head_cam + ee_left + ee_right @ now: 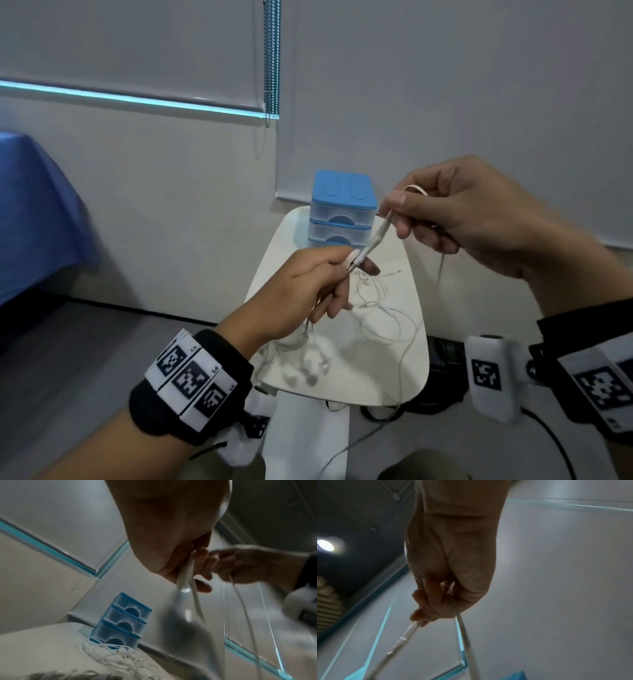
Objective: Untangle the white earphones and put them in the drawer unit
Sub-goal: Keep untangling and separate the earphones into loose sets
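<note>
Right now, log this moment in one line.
phase: untangling | left hand: pinching earphones | right hand: pulling cable | drawer unit: shut

A pale grey wall (pixel 445 85) is seen behind the scene. A grey roller blind (pixel 130 44) is drawn down over the upper left, its bottom bar (pixel 137 99) edged by a strip of cyan light, and a beaded pull chain (pixel 272 58) hangs at the blind's right edge. A second blind (pixel 479 102) covers the right side. A surface draped in blue cloth (pixel 30 212) stands at the left edge. Grey floor (pixel 68 370) is seen below it, met by a dark skirting line. A small white table (pixel 404 377) with rounded corners stands against the wall. In the right wrist view a dark ceiling (pixel 359 513) carries a round lit lamp (pixel 325 545).
</note>
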`<action>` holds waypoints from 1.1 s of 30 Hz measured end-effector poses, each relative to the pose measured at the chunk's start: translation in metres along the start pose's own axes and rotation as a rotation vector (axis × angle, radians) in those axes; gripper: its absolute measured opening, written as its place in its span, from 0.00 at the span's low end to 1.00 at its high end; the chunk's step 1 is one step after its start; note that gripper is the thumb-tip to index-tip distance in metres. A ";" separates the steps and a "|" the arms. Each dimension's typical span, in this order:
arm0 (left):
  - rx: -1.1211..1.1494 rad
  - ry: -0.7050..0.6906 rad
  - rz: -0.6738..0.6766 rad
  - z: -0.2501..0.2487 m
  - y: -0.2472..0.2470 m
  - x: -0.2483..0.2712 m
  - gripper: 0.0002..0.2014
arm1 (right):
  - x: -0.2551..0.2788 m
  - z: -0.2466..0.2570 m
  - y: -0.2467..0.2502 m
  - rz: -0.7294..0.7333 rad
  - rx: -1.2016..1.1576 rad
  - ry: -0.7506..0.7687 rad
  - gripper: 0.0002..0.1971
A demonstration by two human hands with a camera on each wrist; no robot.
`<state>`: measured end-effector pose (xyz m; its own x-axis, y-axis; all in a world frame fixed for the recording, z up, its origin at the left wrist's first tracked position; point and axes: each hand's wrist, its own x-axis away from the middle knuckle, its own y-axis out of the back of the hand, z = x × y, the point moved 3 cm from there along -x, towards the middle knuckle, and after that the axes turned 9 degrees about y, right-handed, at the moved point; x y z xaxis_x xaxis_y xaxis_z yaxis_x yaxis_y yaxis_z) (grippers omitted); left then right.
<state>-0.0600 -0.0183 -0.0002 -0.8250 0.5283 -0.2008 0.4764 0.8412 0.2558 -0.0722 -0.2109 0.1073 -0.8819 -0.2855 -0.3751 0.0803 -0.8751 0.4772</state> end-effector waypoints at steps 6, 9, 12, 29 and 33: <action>0.347 0.021 0.151 -0.014 0.000 0.005 0.19 | 0.000 -0.042 -0.011 -0.025 -0.124 -0.189 0.09; 0.379 0.008 0.132 -0.019 0.005 0.003 0.20 | 0.011 -0.058 -0.031 0.015 -0.180 -0.161 0.04; 0.392 0.008 0.117 -0.023 0.009 0.002 0.21 | 0.020 -0.066 -0.042 -0.006 -0.219 -0.055 0.06; 0.225 -0.003 0.175 -0.034 -0.003 0.001 0.19 | 0.021 -0.045 -0.044 -0.268 -0.250 0.072 0.10; 0.201 -0.019 0.201 -0.038 -0.009 -0.002 0.18 | 0.017 -0.051 -0.045 -0.251 -0.305 -0.022 0.14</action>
<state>-0.0742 -0.0308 0.0333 -0.7029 0.6874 -0.1828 0.6822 0.7243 0.1001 -0.0673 -0.1958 0.0388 -0.9010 -0.0420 -0.4317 -0.0082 -0.9935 0.1137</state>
